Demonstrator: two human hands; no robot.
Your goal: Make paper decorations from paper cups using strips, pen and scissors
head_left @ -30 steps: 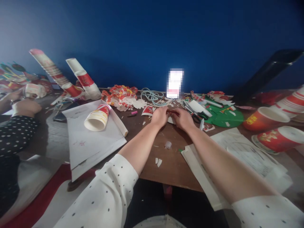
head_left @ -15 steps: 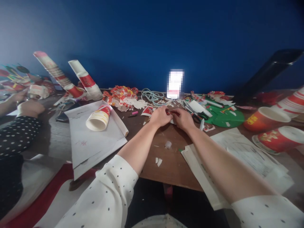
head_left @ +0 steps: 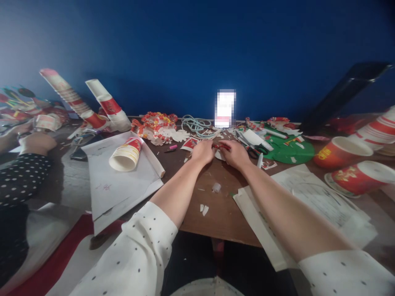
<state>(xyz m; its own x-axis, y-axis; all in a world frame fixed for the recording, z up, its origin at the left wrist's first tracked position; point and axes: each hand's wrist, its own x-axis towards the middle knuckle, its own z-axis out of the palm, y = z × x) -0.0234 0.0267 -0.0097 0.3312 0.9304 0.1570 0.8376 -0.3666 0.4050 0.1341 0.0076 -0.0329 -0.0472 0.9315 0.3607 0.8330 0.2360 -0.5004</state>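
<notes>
Over the middle of the table, my left hand (head_left: 203, 152) and my right hand (head_left: 236, 154) are close together, fingers pinched. Between them a small red paper piece (head_left: 220, 146) shows; both hands grip it, though the fingers hide most of its shape. Just left of my left hand lies a red-and-white paper scrap (head_left: 189, 143). Black-handled scissors (head_left: 258, 150) lie right of my right hand, with a white glue-stick-like tube (head_left: 260, 160) beside them.
At left, stacked paper cups (head_left: 126, 154) lie on white paper sheets (head_left: 123, 189). More red cups (head_left: 344, 152) stand at right, near papers (head_left: 308, 193). A green sheet (head_left: 290, 148), a pale cord (head_left: 197, 125) and a lit phone (head_left: 225, 109) sit at the back. A co-worker's hands (head_left: 37, 137) are far left.
The whole view has shifted slightly. My fingers have turned a little, and more of the red paper piece shows between them.
</notes>
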